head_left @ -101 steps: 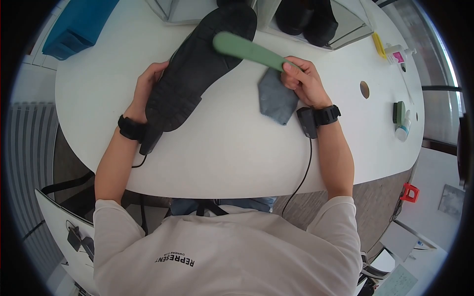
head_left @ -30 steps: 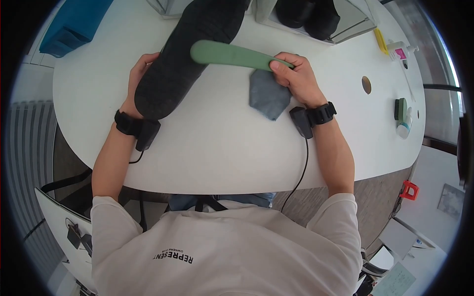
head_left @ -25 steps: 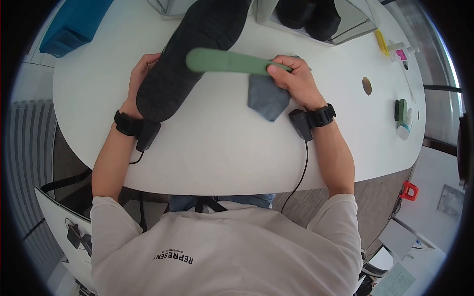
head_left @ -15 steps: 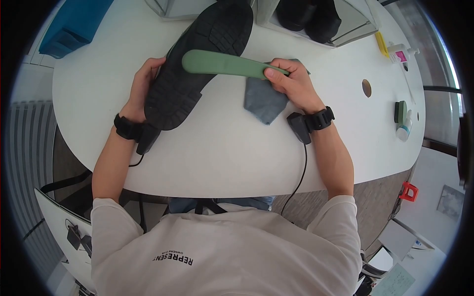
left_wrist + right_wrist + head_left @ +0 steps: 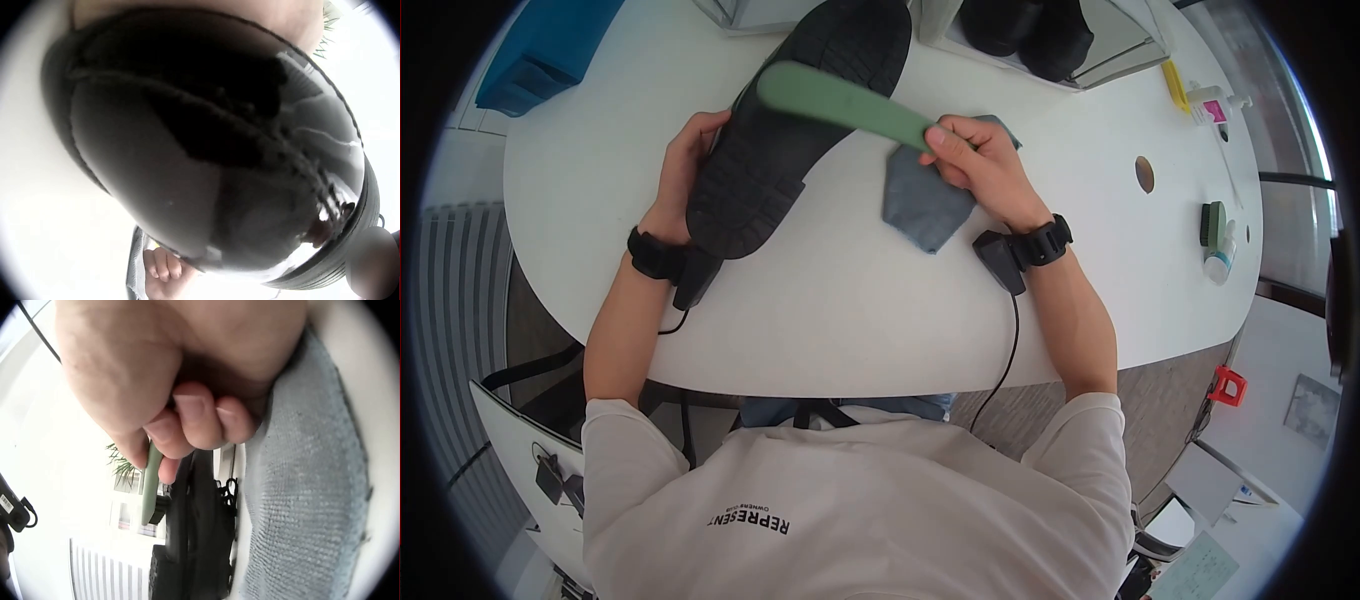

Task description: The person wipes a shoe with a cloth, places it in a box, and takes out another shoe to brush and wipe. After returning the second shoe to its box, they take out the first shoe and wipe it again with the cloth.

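A black shoe (image 5: 750, 190) is held sole up over the white table in the head view. My left hand (image 5: 683, 172) grips it along its left side. The left wrist view shows its glossy, stitched upper (image 5: 156, 156). My right hand (image 5: 985, 165) pinches one end of a green-backed brush (image 5: 840, 108), which slants across the sole. In the right wrist view, dark bristles (image 5: 160, 509) show on the brush's shoe-facing side. A grey-blue cloth (image 5: 925, 205) hangs from under the right hand, emerging beside the palm in the right wrist view.
A white-walled box (image 5: 1125, 60) with black shoes (image 5: 1050, 40) stands at the back. A teal holder (image 5: 540, 65) is at far left. On the right lie a second green brush (image 5: 1212, 225), a bottle (image 5: 1220, 262), a pink-labelled bottle (image 5: 1208, 105) and a yellow-handled item (image 5: 1175, 87).
The brush has swept back and forth over the sole, its far end now higher. The right hand and cloth have shifted left. The shoe has tipped and turned while staying in the left hand.
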Tool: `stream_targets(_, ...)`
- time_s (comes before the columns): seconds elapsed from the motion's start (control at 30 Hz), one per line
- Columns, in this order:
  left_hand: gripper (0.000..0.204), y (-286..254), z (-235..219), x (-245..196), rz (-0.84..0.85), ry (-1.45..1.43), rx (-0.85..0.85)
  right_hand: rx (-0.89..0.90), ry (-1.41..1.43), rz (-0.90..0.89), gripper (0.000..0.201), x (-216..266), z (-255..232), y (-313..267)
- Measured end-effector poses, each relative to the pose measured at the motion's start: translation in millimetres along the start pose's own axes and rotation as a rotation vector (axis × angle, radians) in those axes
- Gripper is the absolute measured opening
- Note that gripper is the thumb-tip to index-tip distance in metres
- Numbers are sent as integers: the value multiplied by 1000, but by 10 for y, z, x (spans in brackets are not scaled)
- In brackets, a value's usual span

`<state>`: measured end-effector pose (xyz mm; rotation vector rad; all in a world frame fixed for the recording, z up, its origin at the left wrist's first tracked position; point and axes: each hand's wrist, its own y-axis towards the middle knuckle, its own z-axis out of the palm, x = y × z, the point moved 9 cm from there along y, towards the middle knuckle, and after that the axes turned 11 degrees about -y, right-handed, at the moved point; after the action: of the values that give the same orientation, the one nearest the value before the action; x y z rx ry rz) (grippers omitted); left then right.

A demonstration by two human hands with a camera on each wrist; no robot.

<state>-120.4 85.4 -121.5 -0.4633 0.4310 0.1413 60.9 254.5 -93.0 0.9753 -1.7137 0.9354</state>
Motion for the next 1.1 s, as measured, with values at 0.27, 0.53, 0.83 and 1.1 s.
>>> stream_targets(0.27,30,-8,-36,-100,127,-37,-56,155,-1,20,40,48,128,-44)
stream_targets(0.53,30,-10,-40,-94,146,-26,-73,110,-11,1,43,34,129,-36)
stream_targets(0.83,30,0,-15,-55,82,-37,-64,6,-20,-18,43,53,125,-34)
stream_targets(1.1,28,5,-2,-70,102,25,57,185,29,40,48,64,350,-57)
